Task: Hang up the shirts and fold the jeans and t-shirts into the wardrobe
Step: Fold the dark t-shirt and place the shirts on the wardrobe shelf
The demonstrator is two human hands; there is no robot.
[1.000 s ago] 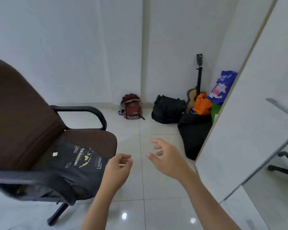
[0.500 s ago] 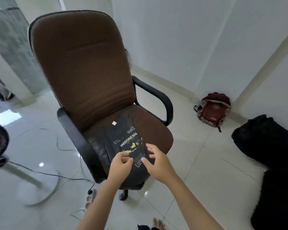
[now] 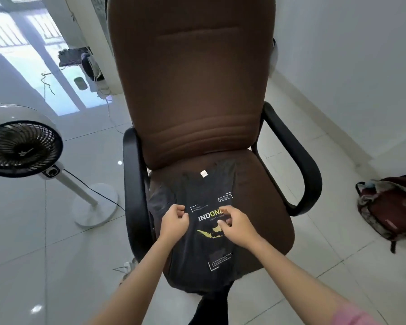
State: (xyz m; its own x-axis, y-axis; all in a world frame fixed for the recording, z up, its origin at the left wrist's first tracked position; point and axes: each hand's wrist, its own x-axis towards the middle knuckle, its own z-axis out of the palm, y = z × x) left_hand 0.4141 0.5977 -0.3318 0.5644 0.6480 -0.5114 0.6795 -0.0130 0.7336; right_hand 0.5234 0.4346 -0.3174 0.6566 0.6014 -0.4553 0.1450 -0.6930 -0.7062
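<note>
On brown chair seat point(image 3: 263, 221), black printed t-shirt point(image 3: 204, 249) laid flat, front edge draped over. Left hand point(image 3: 174, 225) and right hand point(image 3: 238, 228) seen above print, fingers curled; grasp on fabric cannot be told. Fan point(image 3: 21, 146) at 9 o'clock, backpack point(image 3: 391, 207) at 3 o'clock.

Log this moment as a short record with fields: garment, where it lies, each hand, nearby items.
garment: black t-shirt with a printed map graphic
location: lying on the seat of the brown office chair
left hand: over the shirt's left side, fingers curled; grip unclear
right hand: over the print, fingers bent; grip unclear
nearby: standing fan, red backpack on floor
</note>
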